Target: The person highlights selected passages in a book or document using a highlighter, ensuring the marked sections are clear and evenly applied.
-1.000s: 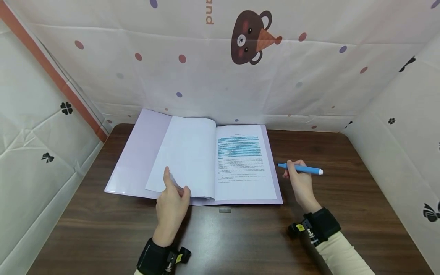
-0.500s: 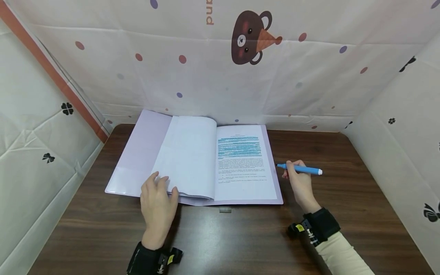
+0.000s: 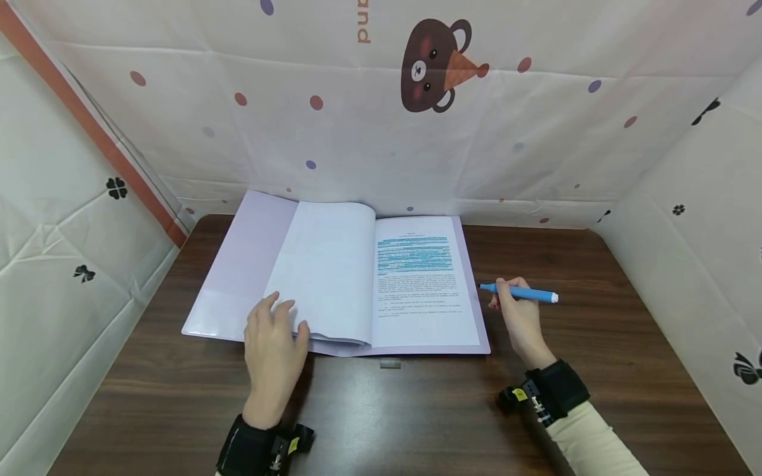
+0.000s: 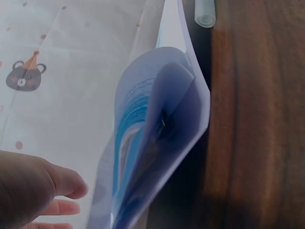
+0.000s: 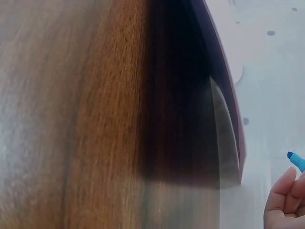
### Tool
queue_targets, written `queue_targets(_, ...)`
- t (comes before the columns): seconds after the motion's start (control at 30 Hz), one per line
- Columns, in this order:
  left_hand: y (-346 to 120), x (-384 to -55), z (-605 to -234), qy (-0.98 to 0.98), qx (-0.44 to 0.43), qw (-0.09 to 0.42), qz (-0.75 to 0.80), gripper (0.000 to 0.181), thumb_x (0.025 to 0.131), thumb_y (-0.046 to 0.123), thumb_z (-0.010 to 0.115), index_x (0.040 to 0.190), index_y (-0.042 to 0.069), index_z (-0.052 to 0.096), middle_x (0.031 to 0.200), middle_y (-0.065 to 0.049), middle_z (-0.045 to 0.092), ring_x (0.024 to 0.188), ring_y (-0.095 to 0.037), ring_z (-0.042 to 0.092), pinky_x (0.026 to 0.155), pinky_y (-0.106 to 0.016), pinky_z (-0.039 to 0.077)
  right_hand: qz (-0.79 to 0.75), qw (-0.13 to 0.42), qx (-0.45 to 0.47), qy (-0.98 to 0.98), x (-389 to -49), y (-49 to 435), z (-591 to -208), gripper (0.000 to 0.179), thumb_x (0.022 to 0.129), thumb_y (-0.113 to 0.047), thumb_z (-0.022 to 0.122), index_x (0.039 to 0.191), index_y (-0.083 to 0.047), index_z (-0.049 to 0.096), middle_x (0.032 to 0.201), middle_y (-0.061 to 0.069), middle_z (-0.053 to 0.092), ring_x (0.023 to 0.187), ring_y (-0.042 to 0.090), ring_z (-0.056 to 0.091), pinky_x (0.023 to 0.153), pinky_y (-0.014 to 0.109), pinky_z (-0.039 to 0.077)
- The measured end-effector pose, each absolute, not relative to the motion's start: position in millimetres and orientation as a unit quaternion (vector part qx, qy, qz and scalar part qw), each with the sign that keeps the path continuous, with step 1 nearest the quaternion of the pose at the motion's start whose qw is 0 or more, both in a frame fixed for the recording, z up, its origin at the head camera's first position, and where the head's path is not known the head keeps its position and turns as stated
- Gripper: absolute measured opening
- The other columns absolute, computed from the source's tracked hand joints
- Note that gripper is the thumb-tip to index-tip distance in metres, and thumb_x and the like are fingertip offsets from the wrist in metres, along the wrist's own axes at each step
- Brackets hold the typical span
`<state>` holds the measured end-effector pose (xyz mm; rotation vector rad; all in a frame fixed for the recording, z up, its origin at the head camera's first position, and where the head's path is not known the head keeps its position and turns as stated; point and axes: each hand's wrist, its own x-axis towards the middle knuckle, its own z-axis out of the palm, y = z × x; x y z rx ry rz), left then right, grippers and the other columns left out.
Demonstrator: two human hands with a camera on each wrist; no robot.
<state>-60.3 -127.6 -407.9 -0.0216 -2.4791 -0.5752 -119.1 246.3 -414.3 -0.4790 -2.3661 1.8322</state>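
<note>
A lilac folder [image 3: 220,284] lies open on the wooden table. Its left side bears a blank white page [image 3: 324,264]; the right-hand printed page [image 3: 419,330] has turquoise-highlighted lines near the top. My left hand [image 3: 270,354] rests with relaxed fingers over the blank page's lower left corner. Thumb and fingers of that left hand [image 4: 33,195] show beside the curved sheets [image 4: 138,109] in the left wrist view. To the folder's right, my right hand [image 3: 524,324] holds a blue highlighter [image 3: 538,295], its uncapped dark tip pointing left.
A small translucent cap-like cylinder [image 3: 389,363] lies just in front of the folder; its round end faces the left wrist camera. Behind the brown table [image 3: 595,317] hangs a printed white cloth [image 3: 357,132], and more cloth encloses both sides.
My left hand has shifted left and turned its back upward, fingers now spread over the page corner. The page corner has dropped under it. The right hand and highlighter stay put.
</note>
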Motion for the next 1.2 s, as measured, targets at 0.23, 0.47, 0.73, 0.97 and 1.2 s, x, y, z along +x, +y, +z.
queue_targets(0.23, -112.1, -71.3, -403.5, -0.935, -0.079, 0.286, -0.196, 0.043, 0.071, 0.008, 0.073, 0.109, -0.009, 0.059, 0.124, -0.028, 0.050, 0.117, -0.044, 0.044, 0.096, -0.054, 0.038, 0.609, 0.054, -0.142, -0.778, -120.6, 245.1, -414.2, 0.027, 0.093, -0.038, 0.048, 0.089, -0.012, 0.046, 0.070, -0.001, 0.059, 0.071, 0.009, 0.056, 0.071, 0.021, 0.049)
queue_targets(0.47, -86.0, -79.3, -398.6, -0.936, -0.164, 0.258, -0.175, 0.054, 0.072, 0.011, 0.073, 0.120, -0.005, 0.054, 0.131, -0.023, 0.047, 0.124, -0.039, 0.042, 0.102, -0.048, 0.035, 0.613, 0.051, -0.124, -0.778, -122.5, 242.5, -411.9, 0.026, 0.093, -0.038, 0.049, 0.089, -0.012, 0.046, 0.070, -0.003, 0.057, 0.071, 0.009, 0.055, 0.071, 0.020, 0.049)
queue_targets(0.73, -55.9, -90.8, -403.2, -0.939, -0.245, 0.203, -0.132, 0.053, 0.075, 0.017, 0.071, 0.122, -0.003, 0.053, 0.132, -0.019, 0.048, 0.126, -0.034, 0.042, 0.105, -0.046, 0.034, 0.612, 0.047, -0.135, -0.778, -127.6, 236.3, -407.5, 0.028, 0.093, -0.041, 0.049, 0.089, -0.013, 0.045, 0.072, 0.001, 0.057, 0.072, 0.011, 0.055, 0.073, 0.024, 0.050)
queue_targets(0.97, -37.4, -95.9, -412.5, -0.936, -0.292, 0.164, -0.110, 0.050, 0.078, 0.019, 0.069, 0.122, -0.001, 0.054, 0.131, -0.017, 0.051, 0.125, -0.032, 0.044, 0.105, -0.044, 0.034, 0.608, 0.043, -0.140, -0.780, -134.6, 230.3, -404.2, 0.028, 0.092, -0.040, 0.050, 0.089, -0.012, 0.045, 0.080, 0.013, 0.058, 0.075, 0.018, 0.056, 0.077, 0.026, 0.051)
queue_targets(1.2, -33.0, -98.0, -419.5, -0.940, -0.300, 0.134, -0.088, 0.047, 0.078, 0.020, 0.069, 0.119, -0.001, 0.057, 0.128, -0.017, 0.054, 0.124, -0.031, 0.046, 0.105, -0.044, 0.035, 0.597, 0.046, -0.137, -0.789, -141.7, 221.4, -400.9, 0.029, 0.093, -0.039, 0.049, 0.087, -0.011, 0.045, 0.068, 0.000, 0.056, 0.068, 0.010, 0.054, 0.074, 0.029, 0.049)
